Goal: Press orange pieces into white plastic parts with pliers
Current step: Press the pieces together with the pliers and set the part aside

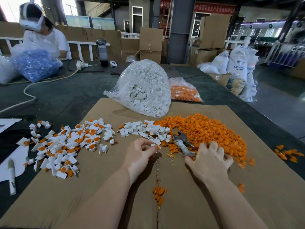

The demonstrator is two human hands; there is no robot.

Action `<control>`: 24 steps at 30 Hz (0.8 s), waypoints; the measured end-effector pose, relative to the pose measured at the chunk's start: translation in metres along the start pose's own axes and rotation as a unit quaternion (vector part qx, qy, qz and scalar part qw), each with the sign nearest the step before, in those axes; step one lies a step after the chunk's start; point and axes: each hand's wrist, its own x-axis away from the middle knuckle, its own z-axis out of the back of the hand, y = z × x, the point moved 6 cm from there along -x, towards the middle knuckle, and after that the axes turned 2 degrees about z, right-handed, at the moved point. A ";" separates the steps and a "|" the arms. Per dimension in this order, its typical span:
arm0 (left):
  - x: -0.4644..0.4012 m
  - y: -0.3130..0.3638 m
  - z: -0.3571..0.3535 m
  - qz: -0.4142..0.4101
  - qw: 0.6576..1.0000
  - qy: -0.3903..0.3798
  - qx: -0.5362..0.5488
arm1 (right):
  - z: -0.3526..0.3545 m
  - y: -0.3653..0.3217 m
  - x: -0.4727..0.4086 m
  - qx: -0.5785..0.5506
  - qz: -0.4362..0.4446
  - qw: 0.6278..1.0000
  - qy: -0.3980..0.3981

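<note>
My left hand [140,152] pinches a small white plastic part [156,147] with an orange piece in it, just above the cardboard sheet [99,192]. My right hand [209,160] grips the wrapped handles of the pliers [181,142], whose metal jaws point up and to the left, while its fingers reach into the big heap of loose orange pieces [206,131]. A small pile of bare white parts [145,130] lies just beyond my hands. To the left spreads a pile of white parts with orange pieces in them [66,144].
A clear bag of white parts [145,86] and a bag of orange pieces [184,91] stand behind the cardboard. Stray orange pieces [159,193] lie along the cardboard seam. Another person [44,37] sits at the far left with a bag of blue parts [34,65]. A white cable [29,90] crosses the table.
</note>
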 end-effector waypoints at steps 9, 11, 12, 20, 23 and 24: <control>-0.004 -0.005 -0.003 0.070 0.979 0.011 0.189 | 0.015 -0.030 0.005 -0.212 0.112 0.967 -0.086; -0.005 -0.006 -0.002 0.075 0.975 0.019 0.209 | 0.016 -0.040 0.009 -0.268 0.135 0.942 -0.149; -0.006 -0.006 0.000 0.075 0.975 0.021 0.208 | 0.016 -0.044 0.012 -0.283 0.142 0.933 -0.173; -0.009 -0.007 0.003 0.090 0.976 0.047 0.192 | 0.014 -0.049 0.018 -0.338 0.132 0.886 -0.290; -0.010 -0.007 0.004 0.098 0.974 0.050 0.197 | 0.013 -0.051 0.018 -0.329 0.139 0.881 -0.311; -0.010 -0.007 0.004 0.099 0.974 0.048 0.199 | 0.014 -0.052 0.018 -0.324 0.145 0.881 -0.313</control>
